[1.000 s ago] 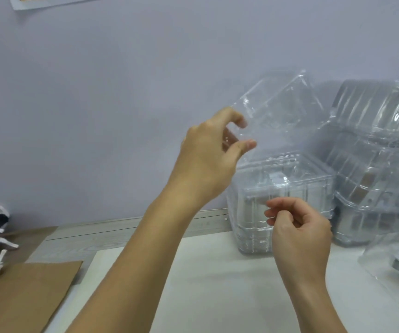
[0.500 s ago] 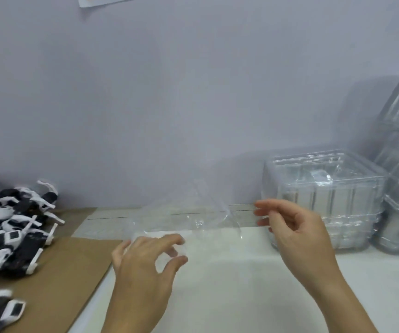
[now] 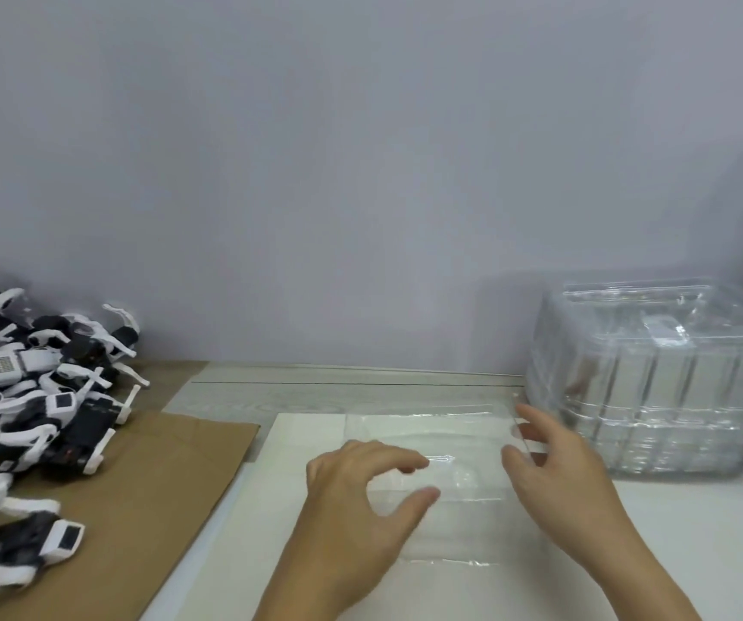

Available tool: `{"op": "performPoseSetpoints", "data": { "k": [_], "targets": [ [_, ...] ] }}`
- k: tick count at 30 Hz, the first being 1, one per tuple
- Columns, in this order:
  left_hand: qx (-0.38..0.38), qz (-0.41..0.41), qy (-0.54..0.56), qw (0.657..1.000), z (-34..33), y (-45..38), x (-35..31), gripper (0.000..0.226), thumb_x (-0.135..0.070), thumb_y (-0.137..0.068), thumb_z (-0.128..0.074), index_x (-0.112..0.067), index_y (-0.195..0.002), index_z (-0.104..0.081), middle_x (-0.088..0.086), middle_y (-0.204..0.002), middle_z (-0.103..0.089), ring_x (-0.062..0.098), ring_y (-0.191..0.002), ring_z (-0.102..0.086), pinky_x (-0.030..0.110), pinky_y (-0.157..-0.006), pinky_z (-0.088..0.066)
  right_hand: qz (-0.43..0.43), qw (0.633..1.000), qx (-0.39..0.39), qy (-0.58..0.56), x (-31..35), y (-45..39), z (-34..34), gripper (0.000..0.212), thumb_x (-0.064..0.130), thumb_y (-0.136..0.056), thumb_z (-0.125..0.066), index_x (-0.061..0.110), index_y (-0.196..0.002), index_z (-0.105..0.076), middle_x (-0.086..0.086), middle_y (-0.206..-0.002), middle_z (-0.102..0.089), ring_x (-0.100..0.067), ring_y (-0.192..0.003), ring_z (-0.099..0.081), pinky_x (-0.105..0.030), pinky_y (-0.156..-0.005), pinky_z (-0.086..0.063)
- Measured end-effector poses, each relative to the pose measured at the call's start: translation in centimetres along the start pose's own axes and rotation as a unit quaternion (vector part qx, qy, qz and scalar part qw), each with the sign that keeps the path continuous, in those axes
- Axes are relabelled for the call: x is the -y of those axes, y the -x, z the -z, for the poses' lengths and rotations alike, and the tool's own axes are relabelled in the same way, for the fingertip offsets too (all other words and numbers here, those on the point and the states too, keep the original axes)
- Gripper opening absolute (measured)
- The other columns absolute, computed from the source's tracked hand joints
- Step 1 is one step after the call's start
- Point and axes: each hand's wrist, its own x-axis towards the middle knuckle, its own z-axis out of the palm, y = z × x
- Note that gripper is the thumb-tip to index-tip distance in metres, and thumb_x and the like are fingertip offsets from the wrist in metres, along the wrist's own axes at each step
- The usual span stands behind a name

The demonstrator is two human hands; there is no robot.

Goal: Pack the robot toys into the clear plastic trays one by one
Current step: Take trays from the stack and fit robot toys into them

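I was at the start of one round of packing: getting a clear tray (image 3: 441, 481) ready on the counter (image 3: 696, 553) in front of me. The tray lay flat on a white sheet (image 3: 244, 531), between my two hands. It was so clear that I could hardly see its edges, so I could not tell for sure if it was all the way down.

My left hand (image 3: 356, 508) was over the left part of the tray. Its grip looked let go: the thumb and fingers were spread apart with a gap between them, and they pinched nothing. My right hand (image 3: 553, 477) was at the tray's right edge with the fingers loose and mostly straight. They may have touched the edge, but I could not tell.

The robot toys (image 3: 34, 387) sat in a black and white heap far to my left, partly on a brown cardboard sheet (image 3: 137, 508). None was in the tray yet. A stack of clear trays (image 3: 656, 378) stood to my right by the wall (image 3: 360, 172).

I think the next move called for my left hand to reach over to the heap and pick just one toy. The toys' arms looked tangled, so one might drag others along. The light tray could slide, so my right hand should steady it.
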Motion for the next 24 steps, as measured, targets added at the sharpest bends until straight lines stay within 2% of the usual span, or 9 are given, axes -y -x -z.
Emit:
{"op": "performPoseSetpoints", "data": {
  "k": [3,5,7,10,13,17,20,22,24],
  "targets": [
    [-0.135,0.0,0.058,0.989,0.0,-0.4,0.5,0.02,-0.019,-0.086,-0.075,-0.037,-0.093,-0.072,-0.025,-0.105,-0.064,-0.002,-0.112,-0.056,0.011,-0.094,-0.038,-0.006,1.0,-0.005,0.008,-0.1,0.0,0.2,0.052,0.012,-0.091,-0.059,0.025,-0.14,-0.053,0.01,-0.112,-0.057,0.004,-0.087,-0.054,-0.025,-0.07,-0.042],
    [-0.173,0.061,0.09,0.979,-0.1,-0.6,0.8,0.029,-0.017,-0.09,-0.069,-0.038,-0.109,-0.064,-0.029,-0.117,-0.058,-0.007,-0.119,-0.049,0.017,-0.1,-0.038,-0.004,1.0,-0.001,-0.001,0.1,0.2,0.3,0.051,0.011,-0.089,-0.06,0.028,-0.137,-0.054,0.014,-0.107,-0.057,-0.001,-0.086,-0.058,-0.029,-0.071,-0.046],
    [-0.138,0.165,0.143,0.966,-0.5,-0.6,1.2,0.042,-0.023,-0.095,-0.063,-0.041,-0.131,-0.049,-0.033,-0.13,-0.045,-0.005,-0.129,-0.041,0.023,-0.106,-0.034,0.002,1.0,0.012,-0.01,0.2,0.4,0.3,0.052,0.011,-0.088,-0.061,0.033,-0.134,-0.053,0.019,-0.106,-0.054,-0.005,-0.087,-0.059,-0.03,-0.071,-0.049],
    [-0.077,0.264,0.219,0.936,-1.0,-0.6,1.4,0.05,-0.026,-0.1,-0.055,-0.038,-0.145,-0.037,-0.017,-0.141,-0.044,0.007,-0.131,-0.041,0.024,-0.1,-0.03,0.021,0.999,0.047,-0.004,0.0,0.4,0.1,0.056,0.01,-0.087,-0.061,0.036,-0.136,-0.05,0.014,-0.111,-0.052,-0.005,-0.093,-0.057,-0.026,-0.072,-0.047],
    [-0.079,0.278,0.241,0.926,-1.0,-0.8,1.4,0.046,-0.021,-0.101,-0.052,-0.035,-0.143,-0.041,-0.009,-0.141,-0.051,0.006,-0.112,-0.049,0.022,-0.092,-0.032,0.043,0.997,0.066,0.017,-0.3,0.4,0.0,0.058,0.01,-0.088,-0.061,0.035,-0.138,-0.047,0.016,-0.11,-0.048,-0.003,-0.093,-0.054,-0.023,-0.071,-0.043],
    [-0.081,0.28,0.247,0.924,-1.1,-0.9,1.4,0.045,-0.02,-0.099,-0.055,-0.035,-0.141,-0.044,-0.008,-0.137,-0.053,-0.002,-0.104,-0.053,0.009,-0.071,-0.036,0.083,0.992,0.04,0.091,0.0,0.5,0.3,0.052,0.02,-0.092,-0.061,0.032,-0.141,-0.048,0.008,-0.124,-0.051,-0.009,-0.107,-0.054,-0.027,-0.091,-0.04],
    [-0.072,0.283,0.256,0.921,-1.2,-0.8,1.5,0.048,-0.021,-0.098,-0.057,-0.036,-0.142,-0.044,-0.007,-0.14,-0.052,0.007,-0.124,-0.05,0.015,-0.083,-0.038,0.161,0.975,-0.017,0.149,1.5,0.9,0.5,0.039,0.02,-0.093,-0.058,0.027,-0.131,-0.06,0.01,-0.125,-0.053,-0.013,-0.121,-0.05,-0.024,-0.097,-0.033],
    [-0.079,0.278,0.261,0.921,-1.2,-0.7,1.5,0.05,-0.021,-0.097,-0.058,-0.036,-0.143,-0.044,-0.006,-0.142,-0.051,0.009,-0.131,-0.047,0.021,-0.092,-0.037,0.221,0.964,-0.046,0.142,3.2,1.6,0.1,0.031,0.019,-0.091,-0.059,0.027,-0.12,-0.067,0.016,-0.114,-0.057,-0.009,-0.113,-0.053,-0.017,-0.094,-0.032],
    [-0.081,0.275,0.268,0.92,-1.1,-0.8,1.1,0.052,-0.025,-0.095,-0.059,-0.034,-0.144,-0.044,-0.004,-0.145,-0.05,0.01,-0.133,-0.047,0.022,-0.094,-0.038,0.268,0.956,-0.032,0.113,5.4,2.8,-1.0,0.026,0.018,-0.09,-0.061,0.031,-0.111,-0.069,0.022,-0.104,-0.061,0.0,-0.1,-0.056,-0.005,-0.088,-0.033]
  ]
}}
